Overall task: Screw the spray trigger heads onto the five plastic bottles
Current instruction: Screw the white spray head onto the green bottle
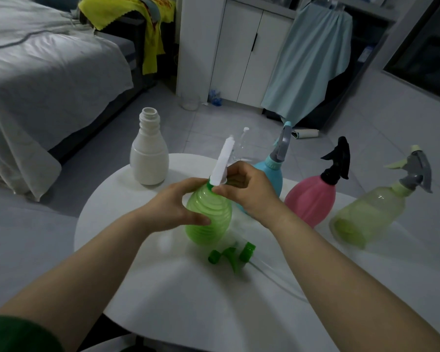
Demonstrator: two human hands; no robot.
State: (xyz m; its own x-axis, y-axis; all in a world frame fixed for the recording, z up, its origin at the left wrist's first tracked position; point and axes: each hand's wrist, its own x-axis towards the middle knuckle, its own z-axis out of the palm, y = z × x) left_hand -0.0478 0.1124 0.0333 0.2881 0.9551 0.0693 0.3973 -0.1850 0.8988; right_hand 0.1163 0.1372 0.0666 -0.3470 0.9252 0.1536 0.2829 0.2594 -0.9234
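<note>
Head view, fitting in progress. My left hand (178,207) wraps the belly of the bright green ribbed plastic bottle (208,217) at the middle of the round white table (163,288), bracing it so the body cannot spin. My right hand (247,191) pinches the base of the white spray trigger head (222,161) at the bottle's neck, where a twist would drive the collar down the thread; I cannot tell how far it is seated. To the right stand the blue bottle (266,170), the pink bottle with a black head (310,199) and the pale yellow-green translucent bottle (366,214), all capped and apparently set aside as done. The white open-necked bottle (149,158) waits at rear left; a loose green trigger head (233,254) lies in front, presumably the last to fit
</note>
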